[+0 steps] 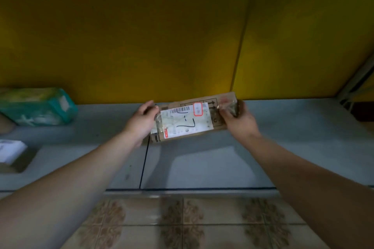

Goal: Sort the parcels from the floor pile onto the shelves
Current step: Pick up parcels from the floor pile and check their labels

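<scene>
Seen from above, a person's two bare arms reach forward over a grey shelf (283,147). Between the hands is a flat brown cardboard parcel (214,103), held lengthwise and slightly tilted, its right end higher. It sits close to the yellow back wall (141,36) and throws a shadow on the shelf below it; whether its far edge touches the shelf cannot be told.

The left hand (143,119) grips the parcel's left end, fingers wrapped round the edge. The right hand (238,119) grips the right end, fingers curled over clear tape there. A white label (182,125) with a barcode and black pen marks faces up.

At the far left of the shelf lies a teal package (38,106). Nearer, also left, is a box (12,155) with a white top. Patterned floor tiles (182,224) show below the shelf edge.
</scene>
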Action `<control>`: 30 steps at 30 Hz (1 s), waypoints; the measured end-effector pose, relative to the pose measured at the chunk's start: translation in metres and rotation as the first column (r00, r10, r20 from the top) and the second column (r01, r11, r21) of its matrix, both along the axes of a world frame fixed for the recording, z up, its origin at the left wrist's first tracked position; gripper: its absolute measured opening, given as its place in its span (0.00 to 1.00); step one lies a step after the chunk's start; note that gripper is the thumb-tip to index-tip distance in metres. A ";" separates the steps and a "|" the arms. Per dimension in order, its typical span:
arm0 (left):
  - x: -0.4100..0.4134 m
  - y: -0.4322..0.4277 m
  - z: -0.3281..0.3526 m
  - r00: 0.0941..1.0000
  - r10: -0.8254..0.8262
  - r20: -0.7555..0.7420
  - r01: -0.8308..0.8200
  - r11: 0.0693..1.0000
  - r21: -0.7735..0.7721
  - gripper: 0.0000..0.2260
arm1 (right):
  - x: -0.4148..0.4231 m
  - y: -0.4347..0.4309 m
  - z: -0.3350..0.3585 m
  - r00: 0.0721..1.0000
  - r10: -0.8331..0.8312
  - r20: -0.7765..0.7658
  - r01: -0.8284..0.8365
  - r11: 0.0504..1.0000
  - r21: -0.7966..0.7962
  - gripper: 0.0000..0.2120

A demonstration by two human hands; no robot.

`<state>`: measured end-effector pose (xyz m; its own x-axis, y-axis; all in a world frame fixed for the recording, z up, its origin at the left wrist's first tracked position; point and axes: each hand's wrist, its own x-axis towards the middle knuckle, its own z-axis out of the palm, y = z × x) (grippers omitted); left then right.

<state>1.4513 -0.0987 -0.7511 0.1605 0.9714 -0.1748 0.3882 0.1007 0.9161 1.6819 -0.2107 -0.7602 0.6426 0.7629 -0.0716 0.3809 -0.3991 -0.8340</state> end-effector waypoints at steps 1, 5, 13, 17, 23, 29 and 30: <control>0.001 0.006 -0.006 0.998 0.015 0.062 -0.015 1.000 0.000 0.19 | 0.002 0.004 -0.006 1.000 0.003 -0.004 -0.003 0.999 0.033 0.24; 0.003 0.021 -0.021 0.972 0.102 0.213 -0.097 0.995 -0.035 0.17 | 0.006 0.013 -0.022 1.000 -0.006 -0.017 0.006 0.999 0.051 0.32; -0.003 0.020 -0.040 0.993 -0.077 0.095 0.091 0.984 -0.154 0.25 | -0.003 0.025 -0.036 0.991 0.087 0.099 -0.078 0.993 -0.094 0.31; -0.007 0.026 -0.056 0.993 -0.051 0.107 0.065 0.988 -0.138 0.24 | -0.019 0.029 -0.029 0.830 0.202 0.520 -0.140 0.978 -0.156 0.35; -0.029 0.020 -0.092 0.986 0.011 -0.169 -0.028 0.995 -0.098 0.26 | -0.045 0.045 -0.037 0.535 0.527 0.660 -0.246 0.845 -0.476 0.45; -0.080 0.019 -0.162 0.582 -0.239 -0.778 0.305 0.950 -0.063 0.34 | -0.044 0.053 -0.056 0.504 0.419 0.755 -0.200 0.907 -0.370 0.37; -0.085 0.019 -0.173 0.500 -0.245 -0.830 0.336 0.939 -0.075 0.35 | -0.044 0.056 -0.057 0.511 0.410 0.755 -0.196 0.911 -0.363 0.37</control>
